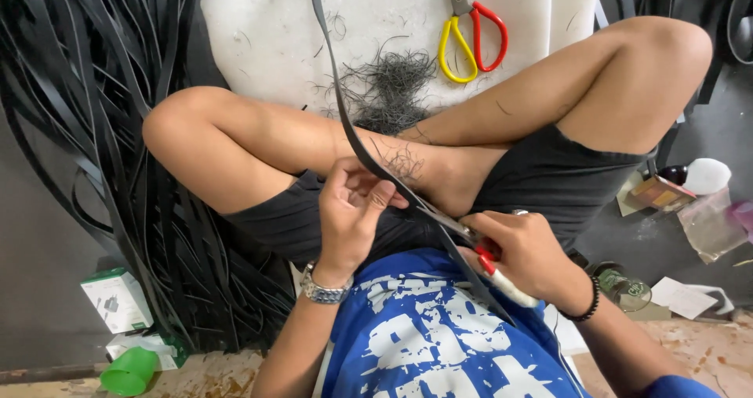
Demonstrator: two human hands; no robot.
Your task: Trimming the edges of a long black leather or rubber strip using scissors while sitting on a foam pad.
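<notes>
I sit cross-legged and look down at my lap. My left hand (351,210), with a metal watch at the wrist, pinches a long black strap (336,84) that runs up over the white board (267,37). My right hand (527,253) grips a pair of scissors (459,227) with red and white handles. Its blades meet the strap just right of my left fingers. A pile of thin black shavings (392,84) lies on the board above my shin.
A second pair of scissors (471,33) with yellow and red handles lies on the board. Heaps of black straps (102,131) fill the left side. A white-green box (118,300) and a green cup (129,370) lie at lower left; packets and paper (690,202) at right.
</notes>
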